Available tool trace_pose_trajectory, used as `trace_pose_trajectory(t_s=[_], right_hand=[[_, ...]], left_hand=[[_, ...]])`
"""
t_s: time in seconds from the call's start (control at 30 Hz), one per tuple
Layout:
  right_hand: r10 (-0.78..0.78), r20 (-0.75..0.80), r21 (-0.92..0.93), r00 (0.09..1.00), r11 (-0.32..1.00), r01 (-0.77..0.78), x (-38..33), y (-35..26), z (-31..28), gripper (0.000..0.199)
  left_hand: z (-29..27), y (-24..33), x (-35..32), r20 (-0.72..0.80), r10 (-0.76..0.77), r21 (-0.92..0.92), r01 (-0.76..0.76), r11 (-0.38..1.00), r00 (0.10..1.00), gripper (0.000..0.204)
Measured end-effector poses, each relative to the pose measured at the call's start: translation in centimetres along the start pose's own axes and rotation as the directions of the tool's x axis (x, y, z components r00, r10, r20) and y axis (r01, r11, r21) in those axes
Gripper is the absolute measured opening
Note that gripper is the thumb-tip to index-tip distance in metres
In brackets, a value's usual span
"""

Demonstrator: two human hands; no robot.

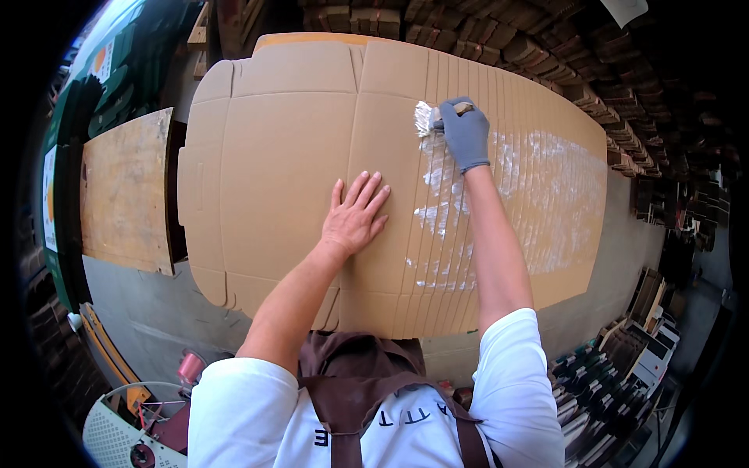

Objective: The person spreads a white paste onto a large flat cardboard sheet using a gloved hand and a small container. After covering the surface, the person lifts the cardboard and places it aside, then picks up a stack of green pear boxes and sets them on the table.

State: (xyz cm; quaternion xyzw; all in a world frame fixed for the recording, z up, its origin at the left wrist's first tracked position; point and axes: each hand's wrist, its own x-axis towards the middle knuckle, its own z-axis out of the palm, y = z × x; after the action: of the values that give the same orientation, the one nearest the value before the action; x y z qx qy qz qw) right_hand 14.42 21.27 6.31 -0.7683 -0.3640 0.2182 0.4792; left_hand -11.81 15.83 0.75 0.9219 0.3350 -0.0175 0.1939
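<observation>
Spread flat before me is a large brown cardboard sheet [289, 148], its right part scored with several parallel crease lines. White glue-like smears [538, 179] cover much of that creased part. My right hand [466, 134], in a grey glove, grips the handle of a brush near the far side of the sheet. The brush's white-coated bristles [424, 119] point left and lie against the cardboard at the edge of the creased area. Bare and spread flat, my left hand [355, 214] rests on the plain middle of the sheet, holding nothing.
A worn wooden board [125, 191] stands at the left, beside green panels [117, 101]. Stacked bundles of cardboard [538, 51] line the far right. Near left is a machine with a pale perforated cover [117, 433] and a pink spool [189, 366]. More stacked items [597, 398] sit near right.
</observation>
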Motion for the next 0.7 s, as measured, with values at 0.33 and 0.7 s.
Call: trace_pose_trajectory(t_s=[0.33,0.7], right_hand=[[0.019,-0.022,0.030,1.000,0.999,-0.018,0.4,0.5,-0.6,0.018],[0.026,0.049,0.023,0.998,0.999,-0.028,-1.6,0.0,0.0,0.017]], left_hand=[[0.3,-0.1,-0.1,-0.071,0.015,-0.028,-0.017,0.999,0.997,0.055],[-0.4,-0.1,0.0,-0.001,-0.011,-0.020,0.011,1.000,1.000,0.056]])
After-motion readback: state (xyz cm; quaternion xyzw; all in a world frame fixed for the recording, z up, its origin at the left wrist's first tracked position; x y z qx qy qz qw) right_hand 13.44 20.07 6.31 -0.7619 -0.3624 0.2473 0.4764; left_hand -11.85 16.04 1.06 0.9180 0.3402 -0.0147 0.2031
